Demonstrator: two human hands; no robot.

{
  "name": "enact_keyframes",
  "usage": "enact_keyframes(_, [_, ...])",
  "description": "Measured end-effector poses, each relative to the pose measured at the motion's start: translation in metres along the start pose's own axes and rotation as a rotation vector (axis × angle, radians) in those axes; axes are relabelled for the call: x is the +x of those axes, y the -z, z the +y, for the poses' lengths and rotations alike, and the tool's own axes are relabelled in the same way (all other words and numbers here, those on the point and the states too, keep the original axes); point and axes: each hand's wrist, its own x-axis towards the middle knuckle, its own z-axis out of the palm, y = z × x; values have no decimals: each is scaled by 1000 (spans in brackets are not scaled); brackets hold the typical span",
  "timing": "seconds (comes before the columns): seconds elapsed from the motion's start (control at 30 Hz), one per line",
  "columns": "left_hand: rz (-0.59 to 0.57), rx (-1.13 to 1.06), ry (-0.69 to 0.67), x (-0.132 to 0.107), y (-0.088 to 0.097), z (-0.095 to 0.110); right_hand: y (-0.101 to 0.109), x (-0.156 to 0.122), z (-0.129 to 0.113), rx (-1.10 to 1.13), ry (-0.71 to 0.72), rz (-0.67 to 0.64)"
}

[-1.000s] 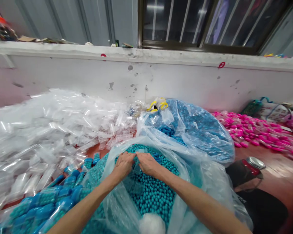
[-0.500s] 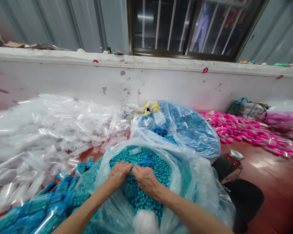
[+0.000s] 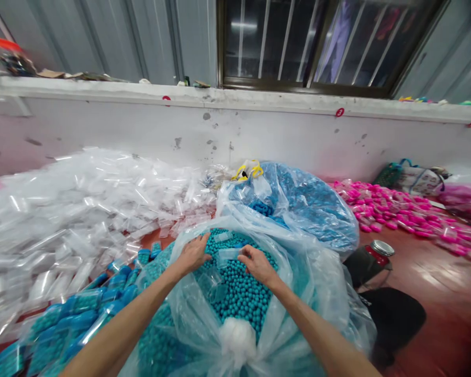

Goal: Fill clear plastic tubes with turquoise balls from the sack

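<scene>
A large clear plastic bag point(image 3: 286, 262) stands in front of me, its mouth spread around teal beads point(image 3: 245, 293). My right hand point(image 3: 259, 266) pinches the end of a small clear plastic tube point(image 3: 229, 254) above the beads. On the bag's left side, my left hand point(image 3: 195, 253) is open, fingers apart, by the rim of the beads. Another clear container point(image 3: 212, 285) lies on the beads below the hands. A bit of blue behind the right fingers is mostly hidden. A white bunched wad point(image 3: 237, 340) sits at the bag's near edge.
Filled tubes with blue caps point(image 3: 78, 319) lie at the left, before a heap of clear empty tubes point(image 3: 102, 199). Behind is a bag of blue pieces point(image 3: 310, 204). Pink-capped pieces point(image 3: 408, 209) cover the floor at right, near a metal-lidded jar point(image 3: 380, 250).
My hands were together over the beads and have parted. The left has opened and shifted slightly left; the right has moved right, with the tube in its fingers. The view has turned slightly left.
</scene>
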Motion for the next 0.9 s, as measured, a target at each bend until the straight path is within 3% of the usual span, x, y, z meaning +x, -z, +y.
enact_keyframes(0.1, [34, -151, -128, -11, 7, 25, -6, -5, -9, -57, 46, -18])
enact_keyframes(0.17, [-54, -278, -230, -22, 7, 42, -9, -9, -16, -42, 62, -62])
enact_keyframes(0.27, [-176, -399, -191, -38, 1, 54, -9, -15, -18, 48, 57, -160])
enact_keyframes(0.37, [-300, -536, -115, -46, -6, 52, -7, -19, -14, 175, 5, -271])
enact_keyframes(0.43, [-313, -590, -133, -46, -5, 47, -9, -19, -12, 218, -16, -306])
enact_keyframes(0.53, [-233, -606, -199, -43, 4, 41, -15, -17, -13, 216, 30, -219])
enact_keyframes(0.63, [-361, -703, -179, -44, 14, 37, -19, -19, -17, 277, 8, -172])
enact_keyframes(0.83, [-505, -847, -119, -60, 12, 44, -3, -33, -23, 363, -49, -424])
enact_keyframes(0.9, [-488, -787, -106, -64, 6, 52, 0, -33, -26, 401, -88, -473])
